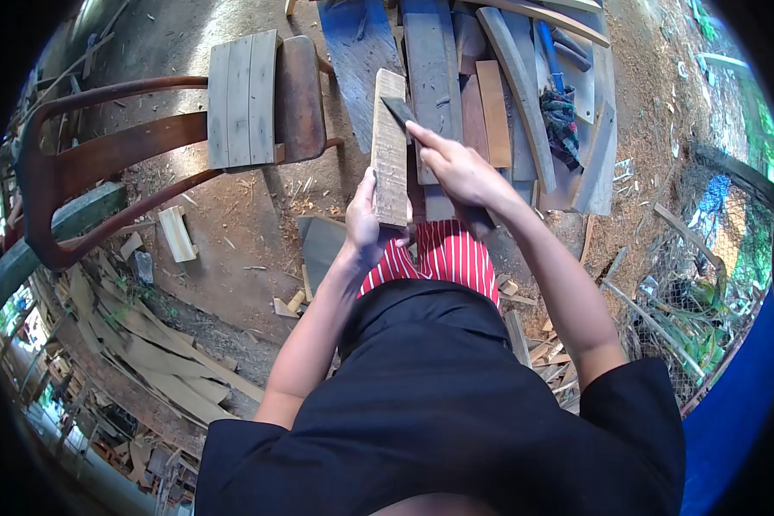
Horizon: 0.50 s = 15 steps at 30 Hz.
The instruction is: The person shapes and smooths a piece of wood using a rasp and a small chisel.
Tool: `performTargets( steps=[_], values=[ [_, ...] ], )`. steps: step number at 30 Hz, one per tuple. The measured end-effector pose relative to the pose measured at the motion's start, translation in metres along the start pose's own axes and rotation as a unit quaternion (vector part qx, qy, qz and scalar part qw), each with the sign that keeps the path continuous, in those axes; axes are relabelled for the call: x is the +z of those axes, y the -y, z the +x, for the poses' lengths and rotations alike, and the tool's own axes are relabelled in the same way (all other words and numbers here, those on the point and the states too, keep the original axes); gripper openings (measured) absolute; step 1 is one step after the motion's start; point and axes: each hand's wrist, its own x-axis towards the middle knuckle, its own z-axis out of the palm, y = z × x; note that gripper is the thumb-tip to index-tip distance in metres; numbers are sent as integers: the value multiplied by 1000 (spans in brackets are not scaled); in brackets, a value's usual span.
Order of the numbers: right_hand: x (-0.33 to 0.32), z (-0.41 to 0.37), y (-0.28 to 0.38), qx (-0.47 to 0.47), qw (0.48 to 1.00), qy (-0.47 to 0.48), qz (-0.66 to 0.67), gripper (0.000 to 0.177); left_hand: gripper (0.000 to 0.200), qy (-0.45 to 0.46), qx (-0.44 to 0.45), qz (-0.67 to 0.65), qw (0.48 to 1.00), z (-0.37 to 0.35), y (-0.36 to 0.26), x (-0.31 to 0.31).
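My left hand (363,219) grips the near end of a narrow pale wooden board (390,146) that points away from me over my lap. My right hand (457,169) holds a dark-bladed tool (397,109), its index finger stretched along the blade. The blade tip rests against the board's right edge near the far end. The tool's handle is hidden inside my fist. Red-and-white striped cloth (443,256) shows below both hands.
A wooden chair (249,99) with a curved brown frame lies on the dirt at left. Stacked planks (490,77) and a blue-handled tool (549,53) lie ahead. Wood scraps and offcuts (146,335) litter the lower left; wire fencing (697,292) stands at right.
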Motion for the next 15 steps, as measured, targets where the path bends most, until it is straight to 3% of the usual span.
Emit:
performTargets(
  steps=[3,5,11,13,15],
  values=[
    [-7,38,-5,-22,999,-7,-26,54,56,25,-6,-12,1000,1,-3,-3],
    [-13,43,16,47,998,-11,-44,55,58,-2,-9,11,1000,1,-5,-1],
    [10,-5,2,3,999,-38,-30,53,57,-8,-1,14,1000,1,-1,2],
    [-4,3,14,75,997,4,0,54,56,1,-7,1,1000,2,3,0],
    [-2,46,-2,31,998,-47,-20,56,56,7,0,4,1000,3,5,2]
  ],
)
